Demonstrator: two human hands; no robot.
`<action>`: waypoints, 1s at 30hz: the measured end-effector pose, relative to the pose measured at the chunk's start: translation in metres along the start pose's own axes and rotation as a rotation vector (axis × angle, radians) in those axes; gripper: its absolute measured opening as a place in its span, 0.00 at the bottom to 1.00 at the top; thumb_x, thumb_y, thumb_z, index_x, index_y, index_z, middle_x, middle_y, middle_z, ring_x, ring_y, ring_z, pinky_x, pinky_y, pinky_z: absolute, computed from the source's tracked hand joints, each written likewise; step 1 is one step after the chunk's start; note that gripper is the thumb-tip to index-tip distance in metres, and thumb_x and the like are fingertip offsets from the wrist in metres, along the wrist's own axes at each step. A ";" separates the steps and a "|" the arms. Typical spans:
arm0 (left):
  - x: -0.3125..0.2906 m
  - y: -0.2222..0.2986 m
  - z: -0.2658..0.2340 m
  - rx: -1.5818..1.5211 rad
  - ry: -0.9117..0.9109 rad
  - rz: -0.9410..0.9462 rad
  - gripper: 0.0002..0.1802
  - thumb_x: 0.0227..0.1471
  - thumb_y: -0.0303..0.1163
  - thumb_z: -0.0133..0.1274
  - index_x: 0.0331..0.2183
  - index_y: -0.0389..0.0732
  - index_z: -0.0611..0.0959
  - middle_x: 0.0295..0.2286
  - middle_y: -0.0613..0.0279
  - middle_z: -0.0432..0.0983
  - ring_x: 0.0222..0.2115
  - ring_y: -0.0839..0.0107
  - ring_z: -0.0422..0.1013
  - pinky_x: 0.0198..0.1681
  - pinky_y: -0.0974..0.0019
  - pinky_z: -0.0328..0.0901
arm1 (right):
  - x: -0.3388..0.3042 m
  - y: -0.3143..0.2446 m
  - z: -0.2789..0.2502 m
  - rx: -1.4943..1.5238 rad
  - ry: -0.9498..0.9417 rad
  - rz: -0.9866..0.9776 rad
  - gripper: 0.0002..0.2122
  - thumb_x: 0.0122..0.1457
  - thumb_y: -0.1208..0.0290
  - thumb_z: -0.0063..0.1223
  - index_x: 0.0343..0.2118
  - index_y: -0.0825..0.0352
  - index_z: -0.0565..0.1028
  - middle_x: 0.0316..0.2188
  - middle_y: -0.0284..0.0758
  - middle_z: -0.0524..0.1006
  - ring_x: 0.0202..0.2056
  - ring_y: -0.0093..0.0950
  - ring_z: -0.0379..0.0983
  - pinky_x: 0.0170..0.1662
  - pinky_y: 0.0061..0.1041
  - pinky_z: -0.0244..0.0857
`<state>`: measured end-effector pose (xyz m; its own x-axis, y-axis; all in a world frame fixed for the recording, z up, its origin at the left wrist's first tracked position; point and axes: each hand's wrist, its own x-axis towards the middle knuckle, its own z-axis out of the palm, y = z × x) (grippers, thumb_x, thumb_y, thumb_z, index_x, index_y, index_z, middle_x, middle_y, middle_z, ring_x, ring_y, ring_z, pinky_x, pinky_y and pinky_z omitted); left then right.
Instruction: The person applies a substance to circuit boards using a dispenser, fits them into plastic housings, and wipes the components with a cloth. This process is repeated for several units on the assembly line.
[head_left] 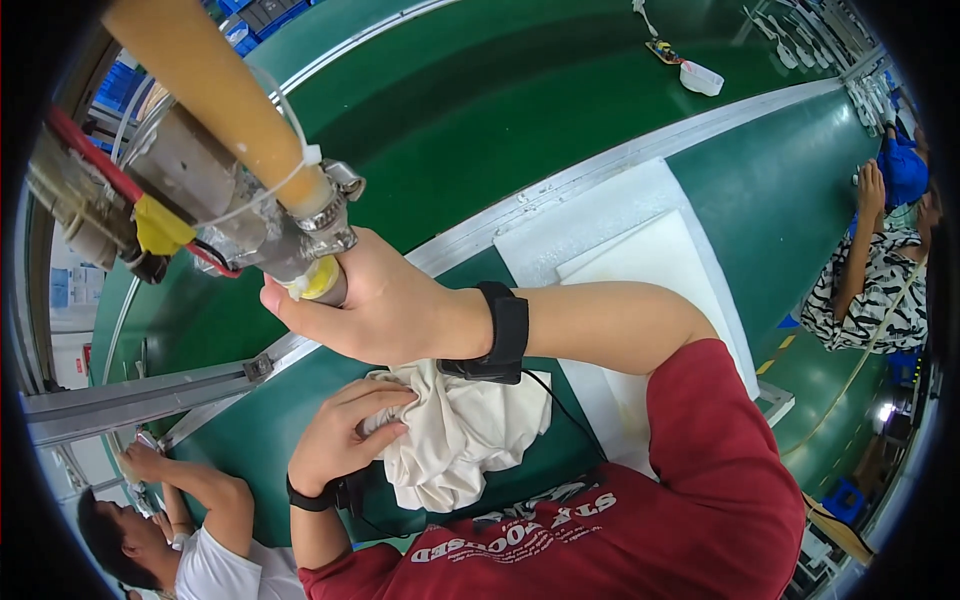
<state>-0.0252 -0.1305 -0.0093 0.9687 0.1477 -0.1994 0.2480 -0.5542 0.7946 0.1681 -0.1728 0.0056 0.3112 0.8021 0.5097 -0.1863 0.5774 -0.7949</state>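
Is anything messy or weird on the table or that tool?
The pale cloth by the left hand looks bunched and wrinkled, not flat. On the tool in the right hand, the yellow wrap by the red cable looks patchy, maybe a repair. I see no spill.

I see white foam-like sheets (pixel 665 250) on my green counter (pixel 235 425), the smaller upon the larger | beyond the metal rail (pixel 600 160), a white tray (pixel 702 79) near a small colourful part (pixel 663 51) | at my left, a person in white shirt (pixel 225 560) | at my right, a person in patterned top (pixel 875 290) | blue crates (pixel 270 18) farther off
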 end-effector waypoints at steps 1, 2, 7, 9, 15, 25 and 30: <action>0.000 0.001 0.000 0.000 0.001 -0.001 0.18 0.41 0.23 0.58 0.40 0.36 0.80 0.40 0.54 0.75 0.40 0.57 0.72 0.44 0.61 0.66 | 0.000 0.000 0.000 -0.008 0.002 -0.011 0.04 0.58 0.73 0.52 0.34 0.67 0.72 0.21 0.26 0.71 0.22 0.14 0.63 0.25 0.19 0.59; 0.000 0.002 0.001 -0.002 -0.001 -0.005 0.18 0.42 0.23 0.59 0.39 0.36 0.80 0.40 0.54 0.75 0.39 0.57 0.72 0.44 0.62 0.66 | 0.000 0.000 0.000 -0.008 0.001 -0.011 0.04 0.58 0.73 0.52 0.34 0.67 0.72 0.21 0.26 0.71 0.22 0.14 0.63 0.25 0.19 0.59; 0.000 0.017 0.006 -0.070 -0.005 -0.112 0.16 0.43 0.22 0.58 0.39 0.36 0.80 0.37 0.54 0.75 0.38 0.62 0.73 0.42 0.65 0.66 | -0.001 0.001 0.000 0.013 0.006 0.013 0.04 0.59 0.73 0.51 0.34 0.67 0.72 0.21 0.24 0.71 0.23 0.13 0.63 0.25 0.19 0.59; -0.004 0.018 0.005 -0.103 0.000 -0.162 0.16 0.43 0.22 0.58 0.39 0.36 0.80 0.36 0.54 0.75 0.37 0.63 0.73 0.42 0.66 0.66 | -0.002 0.001 0.002 0.050 0.020 0.028 0.05 0.59 0.73 0.51 0.35 0.67 0.72 0.23 0.23 0.71 0.24 0.12 0.63 0.25 0.18 0.59; -0.013 -0.034 -0.008 -0.335 0.386 -0.142 0.06 0.54 0.24 0.51 0.36 0.34 0.78 0.32 0.61 0.75 0.32 0.75 0.70 0.35 0.72 0.65 | -0.002 0.003 0.001 0.030 -0.001 0.036 0.05 0.59 0.73 0.51 0.36 0.68 0.72 0.25 0.23 0.72 0.26 0.11 0.64 0.26 0.17 0.59; 0.039 -0.063 0.002 -0.641 0.658 -0.071 0.04 0.57 0.25 0.47 0.35 0.37 0.75 0.27 0.69 0.72 0.26 0.82 0.64 0.31 0.77 0.60 | -0.004 -0.011 0.003 0.014 -0.044 0.141 0.06 0.60 0.74 0.50 0.37 0.69 0.71 0.21 0.22 0.70 0.25 0.10 0.63 0.26 0.16 0.56; 0.041 -0.067 0.005 -0.661 0.608 -0.035 0.04 0.58 0.26 0.48 0.35 0.37 0.76 0.27 0.69 0.71 0.26 0.83 0.64 0.31 0.78 0.61 | -0.003 -0.002 0.000 -0.033 -0.038 0.099 0.05 0.60 0.74 0.48 0.37 0.70 0.69 0.21 0.24 0.70 0.24 0.10 0.62 0.25 0.16 0.55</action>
<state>-0.0024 -0.0909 -0.0737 0.7433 0.6677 -0.0411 0.0409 0.0160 0.9990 0.1673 -0.1761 0.0064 0.2577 0.8603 0.4400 -0.1833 0.4906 -0.8519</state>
